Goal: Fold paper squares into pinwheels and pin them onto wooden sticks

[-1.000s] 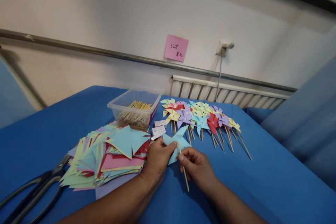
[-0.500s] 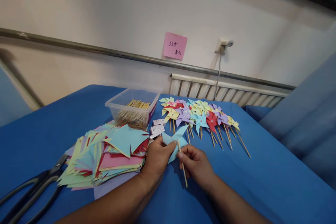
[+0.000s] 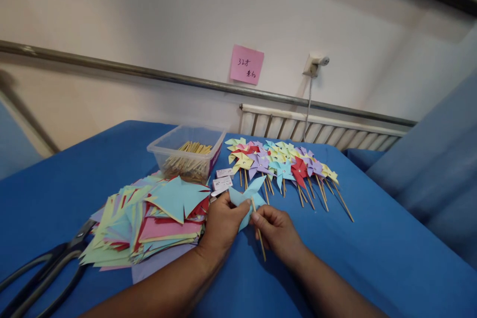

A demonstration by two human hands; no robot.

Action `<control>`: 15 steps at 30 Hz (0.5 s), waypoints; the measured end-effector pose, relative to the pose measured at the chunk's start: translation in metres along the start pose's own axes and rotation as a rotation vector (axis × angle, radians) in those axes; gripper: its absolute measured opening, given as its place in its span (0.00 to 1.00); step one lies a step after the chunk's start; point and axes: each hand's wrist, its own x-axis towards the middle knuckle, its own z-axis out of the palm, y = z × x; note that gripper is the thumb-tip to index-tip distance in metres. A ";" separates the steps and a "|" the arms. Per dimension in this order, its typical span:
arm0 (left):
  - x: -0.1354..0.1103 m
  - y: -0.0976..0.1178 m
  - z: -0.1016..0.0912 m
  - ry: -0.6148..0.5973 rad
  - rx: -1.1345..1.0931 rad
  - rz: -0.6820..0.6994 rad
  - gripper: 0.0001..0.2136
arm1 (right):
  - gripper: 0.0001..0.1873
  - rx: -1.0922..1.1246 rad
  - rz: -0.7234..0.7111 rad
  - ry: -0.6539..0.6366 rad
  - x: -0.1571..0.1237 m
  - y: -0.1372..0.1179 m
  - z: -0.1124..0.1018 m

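Note:
A light-blue paper pinwheel (image 3: 254,187) is held above the blue-covered table by my left hand (image 3: 222,219), whose thumb presses near its centre. My right hand (image 3: 275,228) pinches a thin wooden stick (image 3: 262,245), its upper end at the middle of the pinwheel. Whether the stick is fastened there I cannot tell. Left of my left hand lies a pile of cut coloured paper sheets (image 3: 160,231). Two small white boxes (image 3: 222,183) sit just beyond that hand. Several finished-looking pinwheels (image 3: 283,171) on sticks lie in a cluster farther back.
A clear plastic box (image 3: 164,159) of wooden sticks (image 3: 190,161) stands behind the paper pile. Large dark-handled scissors (image 3: 55,266) lie at the left. The blue table cover (image 3: 354,268) reaches back towards a radiator (image 3: 320,126) and a wall with a metal rail (image 3: 156,72).
Both hands keep their hold, with almost no movement between the pinwheel and the stick. The whole view has shifted very slightly.

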 end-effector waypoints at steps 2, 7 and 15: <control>-0.001 0.001 0.000 -0.005 0.014 0.014 0.09 | 0.22 -0.018 -0.010 0.007 0.000 0.000 0.000; -0.003 0.005 0.000 -0.015 0.036 0.044 0.09 | 0.24 0.019 0.016 0.012 -0.001 -0.003 0.002; -0.005 0.006 0.001 -0.014 0.039 0.035 0.08 | 0.21 0.149 0.026 0.043 -0.001 -0.010 0.002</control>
